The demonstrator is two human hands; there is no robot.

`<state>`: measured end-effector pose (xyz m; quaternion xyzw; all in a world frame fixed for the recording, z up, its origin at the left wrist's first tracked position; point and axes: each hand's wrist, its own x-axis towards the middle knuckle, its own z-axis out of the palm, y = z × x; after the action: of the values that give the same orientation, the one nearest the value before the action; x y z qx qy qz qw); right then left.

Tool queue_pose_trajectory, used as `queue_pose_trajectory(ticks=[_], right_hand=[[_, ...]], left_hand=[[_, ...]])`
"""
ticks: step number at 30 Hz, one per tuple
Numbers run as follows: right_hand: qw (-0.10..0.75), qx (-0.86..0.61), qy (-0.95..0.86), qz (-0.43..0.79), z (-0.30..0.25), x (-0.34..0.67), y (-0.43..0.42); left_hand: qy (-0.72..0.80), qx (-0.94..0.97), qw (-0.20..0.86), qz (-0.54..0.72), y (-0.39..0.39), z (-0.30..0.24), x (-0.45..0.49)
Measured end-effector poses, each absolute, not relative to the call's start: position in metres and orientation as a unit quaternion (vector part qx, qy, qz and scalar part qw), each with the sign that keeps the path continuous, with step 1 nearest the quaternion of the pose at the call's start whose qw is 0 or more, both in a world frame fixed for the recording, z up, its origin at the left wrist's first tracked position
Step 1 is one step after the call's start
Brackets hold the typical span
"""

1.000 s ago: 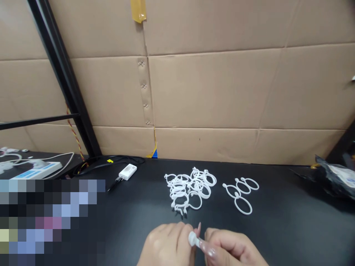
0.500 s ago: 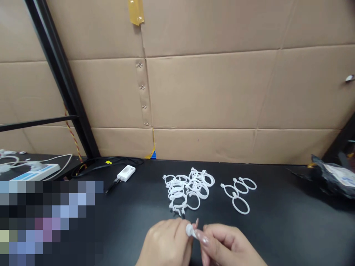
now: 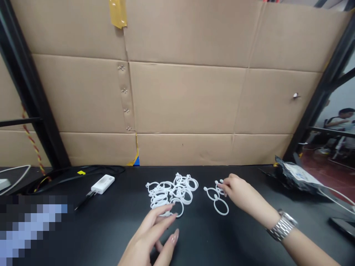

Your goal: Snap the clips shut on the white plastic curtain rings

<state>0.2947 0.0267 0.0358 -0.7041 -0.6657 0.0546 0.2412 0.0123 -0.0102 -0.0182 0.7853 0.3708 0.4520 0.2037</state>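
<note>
Rings, white plastic, on black table [image 3: 116, 229].
Right hand [image 3: 238, 192] fingers pinch at small ring cluster [image 3: 217, 195], right of large pile [image 3: 172, 192]; left hand [image 3: 154, 236], fingers loose and spread, touches pile's near edge.

**Black worktop and its load**

On our black worktop [image 3: 116, 221] we see a heap of white rings [image 3: 171, 192], a small group of rings [image 3: 217, 195] beside it, a white adapter [image 3: 102, 184], black cables [image 3: 69, 173] and a dark bag [image 3: 298, 177].

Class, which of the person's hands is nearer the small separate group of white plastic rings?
Right. The right hand touches the small group of white plastic rings; the left hand is by the bigger pile.
</note>
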Motion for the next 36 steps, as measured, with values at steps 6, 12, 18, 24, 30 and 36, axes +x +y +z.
queue_pose_trajectory(ticks=[6,12,18,24,30,36], right_hand=[[0.162,-0.721,-0.67,-0.07,0.031,0.296,0.016],[0.182,-0.658,-0.726,-0.082,0.031,0.265,0.014],[0.231,-0.521,-0.814,0.111,0.007,0.211,0.001],[0.237,-0.514,-0.814,0.129,-0.006,0.199,0.006],[0.242,-0.517,-0.81,0.136,-0.001,0.207,0.0],[0.323,-0.531,-0.756,0.205,0.008,0.213,-0.007]], left_hand=[[0.341,0.739,0.309,0.493,-0.006,-0.024,0.015],[0.332,0.691,0.447,0.461,0.0,-0.02,0.009],[0.366,0.656,0.473,0.461,0.002,-0.011,0.006],[0.374,0.649,0.474,0.463,0.0,-0.006,0.01],[0.381,0.677,0.417,0.472,0.002,-0.006,0.007],[0.381,0.736,0.334,0.449,0.003,-0.008,0.003]])
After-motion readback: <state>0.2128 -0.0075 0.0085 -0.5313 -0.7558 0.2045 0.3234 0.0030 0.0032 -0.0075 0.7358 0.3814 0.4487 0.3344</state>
